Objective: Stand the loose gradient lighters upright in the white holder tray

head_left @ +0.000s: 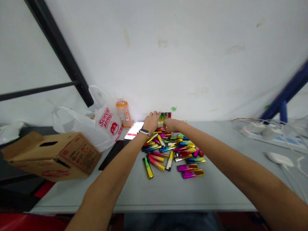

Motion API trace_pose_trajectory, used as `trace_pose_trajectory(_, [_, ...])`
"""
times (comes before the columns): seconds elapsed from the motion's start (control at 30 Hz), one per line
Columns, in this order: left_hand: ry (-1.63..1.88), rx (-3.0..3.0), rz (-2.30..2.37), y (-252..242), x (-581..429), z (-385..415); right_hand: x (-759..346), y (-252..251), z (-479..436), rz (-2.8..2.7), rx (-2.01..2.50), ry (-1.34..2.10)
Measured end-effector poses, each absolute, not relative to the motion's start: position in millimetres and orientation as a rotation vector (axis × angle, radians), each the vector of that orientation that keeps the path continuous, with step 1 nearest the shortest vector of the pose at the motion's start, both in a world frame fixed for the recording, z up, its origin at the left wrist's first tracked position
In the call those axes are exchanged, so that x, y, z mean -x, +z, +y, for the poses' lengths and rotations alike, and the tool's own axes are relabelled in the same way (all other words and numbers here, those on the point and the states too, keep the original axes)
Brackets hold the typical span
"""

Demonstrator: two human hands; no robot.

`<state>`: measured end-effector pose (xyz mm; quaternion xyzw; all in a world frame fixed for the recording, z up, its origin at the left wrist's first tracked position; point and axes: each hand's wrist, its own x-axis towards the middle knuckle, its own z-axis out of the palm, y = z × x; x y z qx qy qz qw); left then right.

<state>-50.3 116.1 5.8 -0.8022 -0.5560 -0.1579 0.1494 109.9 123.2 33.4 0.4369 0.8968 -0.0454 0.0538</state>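
Both my arms reach far across the grey table [168,192] toward the wall. My left hand [152,121], a watch on its wrist, rests with curled fingers on a small box of upright lighters [165,116] at the wall. My right hand [169,124] is closed beside the same box, pinching something I cannot make out. Just below the hands lies a heap of several shiny multicoloured lighters [174,150], spread toward me.
A lit phone [134,130] and a dark phone [111,154] lie left of the heap. An orange bottle [123,110], a white plastic bag [96,123] and a cardboard box [51,156] stand at left. A power strip [262,132] with cables and a white charger [279,158] sit at right.
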Motion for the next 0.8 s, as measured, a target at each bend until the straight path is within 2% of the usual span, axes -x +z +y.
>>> trace_pose_trajectory(0.13, [-0.560, 2.334, -1.660, 8.9, 57.9, 113.8, -119.4, 36.0, 120.7, 2.754, -1.330, -0.142])
trace_pose_trajectory(0.23, [-1.032, 2.259, -1.691, 12.4, 58.5, 103.3, -138.0, 32.5, 112.9, 2.910, -1.399, -0.258])
trace_pose_trajectory(0.3, [-1.375, 2.203, -1.663, 13.8, 55.7, 89.8, -152.1, 25.5, 102.4, 3.069, -1.472, -0.468])
trace_pose_trajectory(0.37, [-1.617, 2.186, -1.626, 13.1, 51.2, 73.0, -163.0, 16.3, 87.1, 3.214, -1.546, -0.817])
trace_pose_trajectory(0.47, [-1.784, 2.191, -1.606, 6.4, 43.4, 49.1, -169.0, 4.7, 60.1, 3.289, -1.611, -1.594])
trace_pose_trajectory(0.57, [-1.792, 2.234, -1.591, -5.0, 37.7, 34.4, -165.0, 2.0, 38.2, 2.930, -1.634, -2.499])
trace_pose_trajectory(0.63, [-1.751, 2.313, -1.594, -11.3, 36.0, 29.3, -161.0, 4.6, 28.7, 2.549, -1.597, -2.968])
trace_pose_trajectory(0.7, [-1.710, 2.395, -1.585, -14.0, 35.4, 25.6, -158.3, 8.0, 21.9, 2.235, -1.491, -3.225])
trace_pose_trajectory(0.8, [-1.679, 2.436, -1.541, -11.1, 33.7, 19.0, -156.5, 9.7, 13.1, 2.058, -1.367, -3.298])
